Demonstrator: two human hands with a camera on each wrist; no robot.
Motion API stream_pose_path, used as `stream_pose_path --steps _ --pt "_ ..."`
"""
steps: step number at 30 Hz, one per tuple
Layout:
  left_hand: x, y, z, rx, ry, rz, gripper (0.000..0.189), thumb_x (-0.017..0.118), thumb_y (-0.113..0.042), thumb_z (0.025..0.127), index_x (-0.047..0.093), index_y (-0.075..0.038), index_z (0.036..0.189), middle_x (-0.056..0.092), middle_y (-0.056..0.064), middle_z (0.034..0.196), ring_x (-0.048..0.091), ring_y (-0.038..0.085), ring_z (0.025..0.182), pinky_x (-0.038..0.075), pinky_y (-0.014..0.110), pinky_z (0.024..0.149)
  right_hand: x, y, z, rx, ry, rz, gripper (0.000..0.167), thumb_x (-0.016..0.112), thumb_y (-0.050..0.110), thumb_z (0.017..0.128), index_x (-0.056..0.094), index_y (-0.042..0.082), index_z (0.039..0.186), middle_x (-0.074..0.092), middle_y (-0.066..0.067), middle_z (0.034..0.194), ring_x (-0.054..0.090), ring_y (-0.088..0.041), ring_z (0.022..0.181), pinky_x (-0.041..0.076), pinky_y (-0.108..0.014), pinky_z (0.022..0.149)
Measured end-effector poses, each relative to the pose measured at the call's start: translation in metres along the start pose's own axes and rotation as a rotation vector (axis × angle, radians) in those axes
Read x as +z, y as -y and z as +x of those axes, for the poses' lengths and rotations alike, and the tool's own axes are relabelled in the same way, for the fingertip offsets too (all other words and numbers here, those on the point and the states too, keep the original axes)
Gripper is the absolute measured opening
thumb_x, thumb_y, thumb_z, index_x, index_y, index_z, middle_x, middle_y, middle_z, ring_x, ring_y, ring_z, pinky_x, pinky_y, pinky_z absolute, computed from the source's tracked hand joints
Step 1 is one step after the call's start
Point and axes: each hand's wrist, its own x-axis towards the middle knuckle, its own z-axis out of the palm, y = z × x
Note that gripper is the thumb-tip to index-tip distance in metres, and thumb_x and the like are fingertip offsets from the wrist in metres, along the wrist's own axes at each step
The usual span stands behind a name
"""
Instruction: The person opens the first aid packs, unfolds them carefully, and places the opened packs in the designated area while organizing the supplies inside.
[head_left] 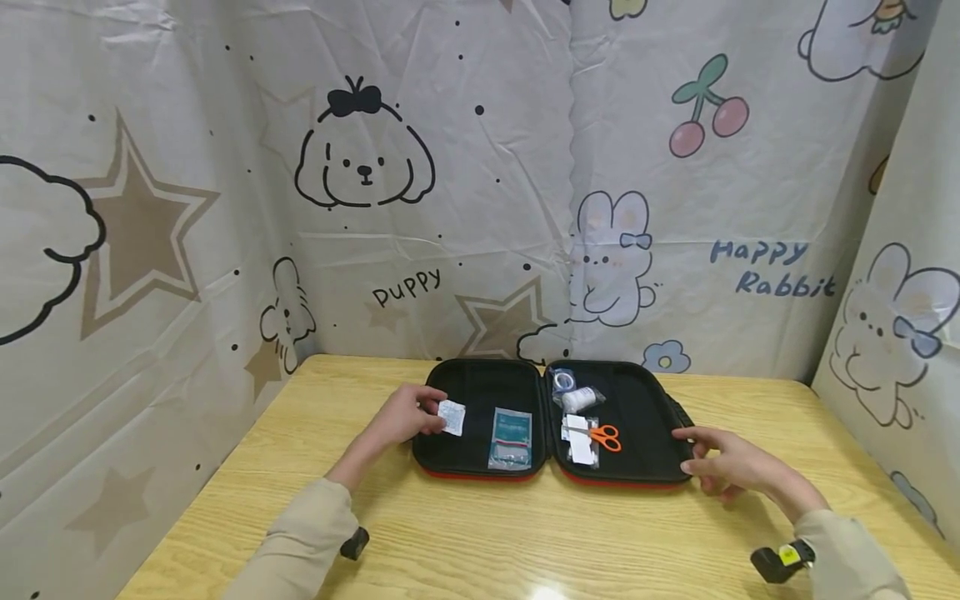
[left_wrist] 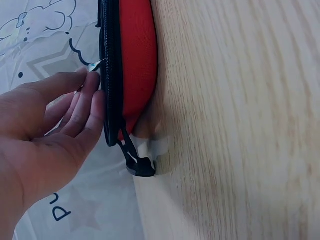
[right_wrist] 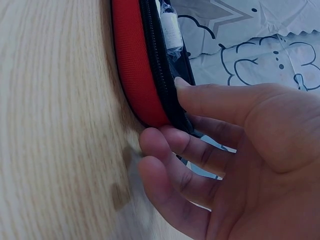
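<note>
My left hand [head_left: 402,414] pinches a small white printed packet [head_left: 452,417] between thumb and fingers, over the left half of an open black-lined zip case [head_left: 465,387]. Only a sliver of the packet [left_wrist: 96,65] shows past the fingertips in the left wrist view. A green clear-fronted packet [head_left: 512,429] lies in that same half. At the case's right front corner my right hand [head_left: 731,460] holds the edge, thumb on the black rim and fingers round the side. Orange-handled scissors [head_left: 606,437] lie in the right half, on white packs [head_left: 579,440].
Behind the scissors are a wrapped white roll [head_left: 581,399] and a bagged tape roll [head_left: 564,381]. The red-sided case stands near the back of the wooden table [head_left: 465,533], against a printed cloth backdrop [head_left: 480,208]. A black zip pull [left_wrist: 140,165] hangs from one corner.
</note>
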Motion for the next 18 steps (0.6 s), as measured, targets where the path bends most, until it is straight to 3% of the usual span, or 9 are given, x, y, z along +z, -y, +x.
stream_pose_path --steps 6,14,18 --pt "-0.001 -0.001 -0.001 -0.025 0.03 0.047 0.048 0.074 0.005 0.075 0.063 0.01 0.121 0.061 0.01 0.084 0.059 0.012 0.059 0.053 0.026 0.059 0.0 0.0 -0.001 0.013 -0.005 0.002 0.066 0.065 0.015 0.095 0.031 -0.008 0.148 0.043 -0.01 0.097 0.058 -0.017 0.065 0.048 -0.03 0.048" --pt "0.004 -0.004 0.005 -0.031 0.077 0.205 0.042 0.074 0.007 0.075 0.065 0.012 0.115 0.063 0.008 0.077 0.055 0.009 0.054 0.047 0.022 0.053 0.001 0.001 -0.003 0.01 -0.001 0.012 0.067 0.065 0.015 0.095 0.031 -0.008 0.148 0.043 -0.01 0.097 0.057 -0.017 0.063 0.046 -0.029 0.047" --pt "0.006 -0.011 0.005 -0.065 0.097 0.308 0.039 0.075 0.005 0.075 0.067 0.011 0.112 0.065 0.006 0.069 0.056 0.009 0.051 0.047 0.021 0.05 0.002 0.003 -0.003 0.008 -0.004 0.017 0.067 0.065 0.015 0.095 0.031 -0.007 0.148 0.043 -0.01 0.096 0.056 -0.017 0.062 0.046 -0.029 0.047"
